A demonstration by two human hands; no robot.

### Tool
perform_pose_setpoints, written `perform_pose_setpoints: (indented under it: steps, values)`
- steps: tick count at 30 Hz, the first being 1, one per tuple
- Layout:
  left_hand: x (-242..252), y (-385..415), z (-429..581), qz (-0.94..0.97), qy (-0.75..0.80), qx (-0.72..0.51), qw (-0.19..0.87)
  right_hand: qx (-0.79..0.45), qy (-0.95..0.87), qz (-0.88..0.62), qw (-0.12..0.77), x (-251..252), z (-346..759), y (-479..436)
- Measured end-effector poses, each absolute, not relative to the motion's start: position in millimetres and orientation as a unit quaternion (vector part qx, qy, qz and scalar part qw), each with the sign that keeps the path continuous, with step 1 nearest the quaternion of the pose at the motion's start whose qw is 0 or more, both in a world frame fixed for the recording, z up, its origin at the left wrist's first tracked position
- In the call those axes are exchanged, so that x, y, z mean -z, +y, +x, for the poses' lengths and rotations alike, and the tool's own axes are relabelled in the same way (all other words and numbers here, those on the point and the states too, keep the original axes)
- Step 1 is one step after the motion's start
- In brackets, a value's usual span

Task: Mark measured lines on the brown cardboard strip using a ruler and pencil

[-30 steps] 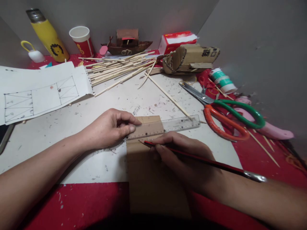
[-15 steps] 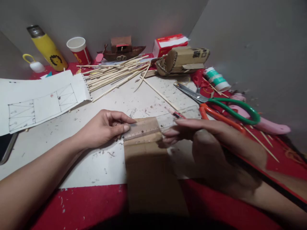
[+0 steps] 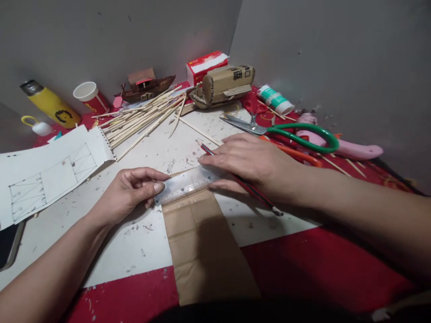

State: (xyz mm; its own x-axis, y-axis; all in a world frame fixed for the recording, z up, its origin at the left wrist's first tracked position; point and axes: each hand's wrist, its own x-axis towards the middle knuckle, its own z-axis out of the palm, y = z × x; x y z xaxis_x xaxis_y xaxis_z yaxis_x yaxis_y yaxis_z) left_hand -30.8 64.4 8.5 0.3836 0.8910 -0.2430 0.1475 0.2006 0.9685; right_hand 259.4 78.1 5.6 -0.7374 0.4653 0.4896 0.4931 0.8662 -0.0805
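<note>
A clear ruler [image 3: 183, 185] lies across the far end of a brown cardboard strip [image 3: 185, 242], which runs toward me over the white board [image 3: 141, 244]. My left hand [image 3: 129, 193] is closed on the ruler's left end, thumb on top. My right hand [image 3: 252, 163] lies over the ruler's right part and hides that end. Held in it is a red and black pencil [image 3: 257, 194], which slants under the palm, its pointed end facing away from me. The right fingers are stretched forward and partly cover the strip's far right corner.
Scissors [image 3: 306, 146] with a green and an orange handle lie right of my right hand. Wooden sticks [image 3: 144, 119], a cardboard boat model [image 3: 229, 85] and a brown boat model [image 3: 146, 87] are behind. A paper drawing [image 3: 54, 172] partly covers a phone [image 3: 11, 246] at left.
My right hand has come down onto the ruler, and its pencil has turned from pointing up over the hand to lying under the palm. The view has shifted right.
</note>
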Motion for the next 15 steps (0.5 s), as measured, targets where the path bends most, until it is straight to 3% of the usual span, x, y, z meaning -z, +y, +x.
perform_pose_setpoints:
  steps: [7, 15]
  values:
    - [-6, 62, -26, 0.559, 0.482, -0.363, 0.569, -0.049, -0.919, -0.291, 0.262, -7, 269, 89]
    - [-9, 58, -19, 0.587, 0.556, -0.423, 0.409, -0.071, -0.913, -0.286, 0.281, -4, 272, 92]
